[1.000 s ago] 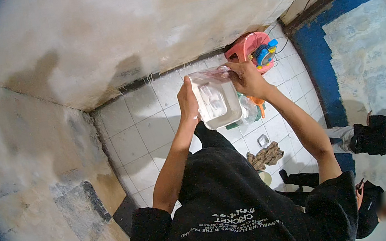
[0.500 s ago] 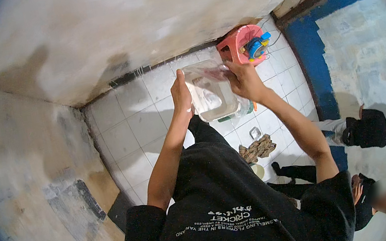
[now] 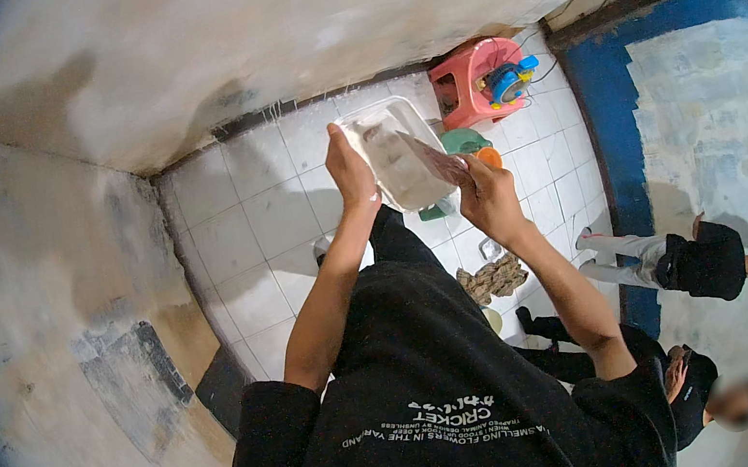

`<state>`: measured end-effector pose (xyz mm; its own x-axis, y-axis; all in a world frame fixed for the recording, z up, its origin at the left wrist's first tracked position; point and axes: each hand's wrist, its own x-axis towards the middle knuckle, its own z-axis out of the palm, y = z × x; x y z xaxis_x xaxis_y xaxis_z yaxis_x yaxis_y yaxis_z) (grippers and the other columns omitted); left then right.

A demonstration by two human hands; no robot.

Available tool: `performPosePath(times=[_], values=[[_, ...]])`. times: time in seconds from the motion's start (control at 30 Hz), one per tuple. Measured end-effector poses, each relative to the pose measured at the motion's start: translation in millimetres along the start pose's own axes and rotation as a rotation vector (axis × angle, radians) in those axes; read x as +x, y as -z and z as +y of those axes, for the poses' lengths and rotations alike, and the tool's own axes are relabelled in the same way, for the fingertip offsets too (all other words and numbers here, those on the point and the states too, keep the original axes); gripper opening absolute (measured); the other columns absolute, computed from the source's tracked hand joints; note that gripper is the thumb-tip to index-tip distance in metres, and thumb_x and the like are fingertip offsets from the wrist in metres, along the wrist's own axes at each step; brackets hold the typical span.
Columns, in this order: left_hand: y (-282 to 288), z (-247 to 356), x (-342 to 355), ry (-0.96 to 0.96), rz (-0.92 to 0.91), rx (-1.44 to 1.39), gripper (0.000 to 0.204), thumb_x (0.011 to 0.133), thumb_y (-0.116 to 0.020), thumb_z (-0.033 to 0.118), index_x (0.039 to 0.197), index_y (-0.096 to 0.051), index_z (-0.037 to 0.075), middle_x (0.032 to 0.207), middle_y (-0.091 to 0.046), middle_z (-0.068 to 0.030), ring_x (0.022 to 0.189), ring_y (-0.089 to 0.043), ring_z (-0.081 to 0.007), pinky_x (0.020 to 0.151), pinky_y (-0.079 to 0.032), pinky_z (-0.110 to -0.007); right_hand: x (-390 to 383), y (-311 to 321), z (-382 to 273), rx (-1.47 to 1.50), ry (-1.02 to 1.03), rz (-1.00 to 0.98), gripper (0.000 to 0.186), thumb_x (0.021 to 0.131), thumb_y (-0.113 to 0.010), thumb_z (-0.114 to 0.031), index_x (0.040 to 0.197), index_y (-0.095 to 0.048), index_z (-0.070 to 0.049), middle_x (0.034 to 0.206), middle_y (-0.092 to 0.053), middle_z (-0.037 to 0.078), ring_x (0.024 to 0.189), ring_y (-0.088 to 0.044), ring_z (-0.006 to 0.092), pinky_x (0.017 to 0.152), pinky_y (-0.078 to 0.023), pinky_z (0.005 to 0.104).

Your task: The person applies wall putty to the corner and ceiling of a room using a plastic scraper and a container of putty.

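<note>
My left hand (image 3: 350, 171) grips a white rectangular tub (image 3: 415, 196) along its left side, fingers under it and thumb at the rim. Pale, putty-like paste coats the inside of the tub. My right hand (image 3: 490, 200) is closed round a wide flat scraper (image 3: 437, 161) with a thin blade, slanted over the tub's right rim. The blade's tip lies over the tub's inside; whether it touches the paste I cannot tell. Both hands are held out in front of me above the tiled floor.
A pink plastic stool (image 3: 457, 93) bears a blue and yellow device (image 3: 507, 85) by the far wall. Green (image 3: 462, 141) and orange (image 3: 488, 157) items sit beyond the tub. Crumpled brown cloth (image 3: 494, 280) lies on the floor. Two people (image 3: 706, 259) are at the right, one by the patchy wall.
The scraper has swung from above the tub's far side to a slant across its right rim, as my right hand moved down. The tub has tilted slightly.
</note>
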<state>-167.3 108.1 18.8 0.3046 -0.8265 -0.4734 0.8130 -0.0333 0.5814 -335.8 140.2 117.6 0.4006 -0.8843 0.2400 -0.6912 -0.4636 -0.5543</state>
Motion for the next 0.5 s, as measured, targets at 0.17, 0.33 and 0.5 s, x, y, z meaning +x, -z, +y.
performPosePath(times=[0.17, 0.33, 0.5], values=[[18.0, -22.5, -5.3, -0.191, 0.046, 0.140, 0.049, 0.097, -0.034, 0.040, 0.097, -0.057, -0.003, 0.087, -0.060, -0.0079, 0.080, -0.055, -0.0152, 0.072, -0.045, -0.029, -13.8, -17.2, -19.3, 0.047, -0.170, 0.014, 0.012, 0.078, -0.050, 0.006, 0.087, -0.058, 0.004, 0.069, -0.058, 0.021, 0.067, -0.060, 0.0392, 0.055, -0.045, 0.0337], [17.6, -20.4, -11.2, -0.238, 0.085, 0.129, 0.049, 0.097, -0.033, 0.041, 0.094, -0.057, -0.002, 0.086, -0.060, -0.0075, 0.077, -0.055, -0.0143, 0.071, -0.045, -0.028, -3.0, -14.7, -21.2, -0.040, -0.102, 0.025, 0.011, 0.076, -0.051, 0.005, 0.086, -0.056, 0.005, 0.064, -0.054, 0.022, 0.061, -0.056, 0.0396, 0.052, -0.043, 0.0361], [2.2, -6.8, -19.7, -0.171, 0.107, 0.008, 0.049, 0.097, -0.033, 0.041, 0.087, -0.057, 0.000, 0.078, -0.059, -0.0057, 0.070, -0.055, -0.0138, 0.065, -0.045, -0.028, 1.2, -17.9, -37.0, -0.048, -0.120, -0.015, 0.017, 0.078, -0.051, 0.005, 0.094, -0.057, 0.004, 0.071, -0.057, 0.026, 0.068, -0.059, 0.0412, 0.059, -0.047, 0.0421]])
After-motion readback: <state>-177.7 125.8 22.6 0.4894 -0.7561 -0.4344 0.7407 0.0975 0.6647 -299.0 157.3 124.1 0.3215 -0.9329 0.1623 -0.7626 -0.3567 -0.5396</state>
